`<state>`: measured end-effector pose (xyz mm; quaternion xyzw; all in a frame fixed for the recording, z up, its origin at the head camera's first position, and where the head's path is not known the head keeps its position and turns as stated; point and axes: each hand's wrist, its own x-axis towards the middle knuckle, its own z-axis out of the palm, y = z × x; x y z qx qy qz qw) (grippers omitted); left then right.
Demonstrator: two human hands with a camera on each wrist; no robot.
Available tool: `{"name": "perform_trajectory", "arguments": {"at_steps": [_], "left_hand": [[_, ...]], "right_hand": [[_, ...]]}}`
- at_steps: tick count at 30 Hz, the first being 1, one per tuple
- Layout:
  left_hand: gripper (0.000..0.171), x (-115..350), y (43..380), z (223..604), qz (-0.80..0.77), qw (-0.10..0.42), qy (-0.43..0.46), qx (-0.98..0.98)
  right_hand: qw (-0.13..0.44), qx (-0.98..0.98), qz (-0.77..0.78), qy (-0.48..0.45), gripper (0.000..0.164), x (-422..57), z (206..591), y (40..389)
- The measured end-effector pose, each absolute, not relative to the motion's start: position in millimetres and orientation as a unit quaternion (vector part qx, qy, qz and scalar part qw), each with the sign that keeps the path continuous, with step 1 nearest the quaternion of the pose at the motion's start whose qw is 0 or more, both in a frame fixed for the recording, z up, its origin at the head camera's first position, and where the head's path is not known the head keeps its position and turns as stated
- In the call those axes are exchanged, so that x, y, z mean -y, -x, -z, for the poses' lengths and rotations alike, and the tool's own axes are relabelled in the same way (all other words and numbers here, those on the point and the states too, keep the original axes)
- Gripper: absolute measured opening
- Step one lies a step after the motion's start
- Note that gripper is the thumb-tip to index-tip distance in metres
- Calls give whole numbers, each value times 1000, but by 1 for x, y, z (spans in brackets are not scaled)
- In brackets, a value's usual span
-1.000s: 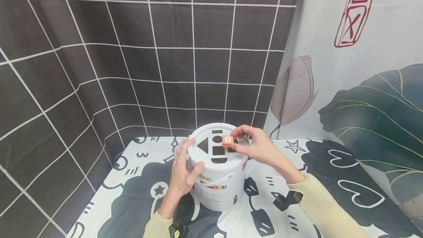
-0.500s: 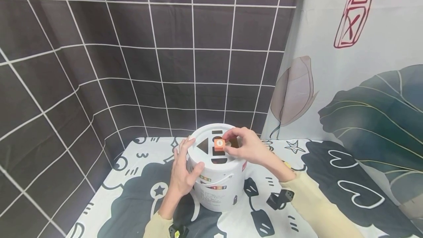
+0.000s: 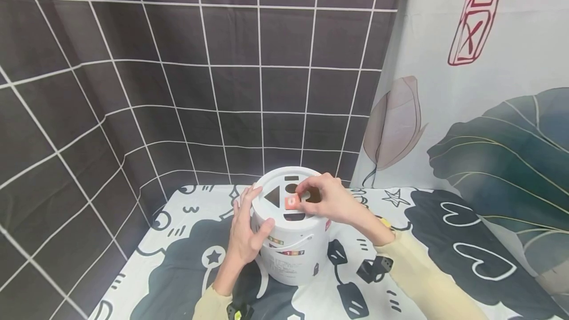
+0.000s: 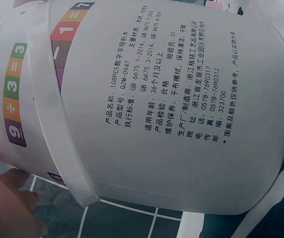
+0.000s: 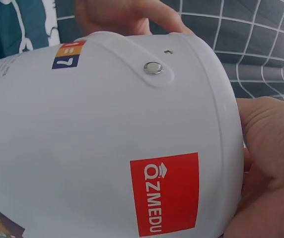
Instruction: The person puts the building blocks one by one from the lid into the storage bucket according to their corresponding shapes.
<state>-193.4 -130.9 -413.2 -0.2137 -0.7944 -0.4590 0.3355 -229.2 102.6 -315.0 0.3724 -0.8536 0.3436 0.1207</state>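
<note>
A white bucket stands upright on the patterned cloth, its lid cut with a triangle, a circle and other shaped holes. My right hand pinches a small orange block between thumb and fingers. The block is over the square hole in the middle of the lid; whether part of it is inside I cannot tell. Along the bucket's left side my left hand rests with spread fingers, thumb towards the front below the rim. In the right wrist view the bucket wall hides the block and some of the right fingers.
The bucket's white carrying handle hangs across its front. A black-and-white cartoon cloth covers the surface. Behind it hangs a dark grid-patterned curtain, with a pale floral curtain to the right.
My right hand has carried the orange block left, then towards me and down, from the lid's right part to the square hole. The left hand and bucket have stayed in place.
</note>
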Motion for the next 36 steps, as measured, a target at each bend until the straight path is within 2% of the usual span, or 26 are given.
{"name": "perform_trajectory", "arguments": {"at_steps": [4, 8, 18, 36], "left_hand": [[71, 131, 193, 414, 460, 338, 214, 793], [71, 131, 193, 415, 462, 341, 214, 790], [71, 131, 195, 413, 465, 346, 219, 785], [69, 130, 194, 414, 464, 343, 218, 787]], "right_hand": [[135, 848, -351, -373, 31, -106, 318, 228], [148, 839, -398, -341, 29, -117, 321, 227], [201, 845, -420, -263, 27, -169, 331, 234], [171, 887, -392, -170, 28, -236, 380, 230]]}}
